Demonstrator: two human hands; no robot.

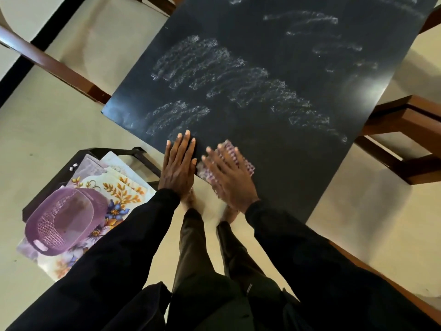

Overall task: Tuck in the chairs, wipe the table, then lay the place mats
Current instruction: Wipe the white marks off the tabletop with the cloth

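Wiping: step in hand, table (274,75) streaked (damp, likely).
Right hand (229,174): flat, pressing cloth (247,164) at 6 o'clock edge.
Left hand (180,163): flat, holding nothing.
Next: place mats (119,187), 8 o'clock — lift basket (62,218) off first.

Black long sleeves (107,259); dark trousers (193,247); bare feet (188,203).

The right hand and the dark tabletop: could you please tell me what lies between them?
In the head view, a purple patterned cloth lies between the flat right hand and the tabletop.
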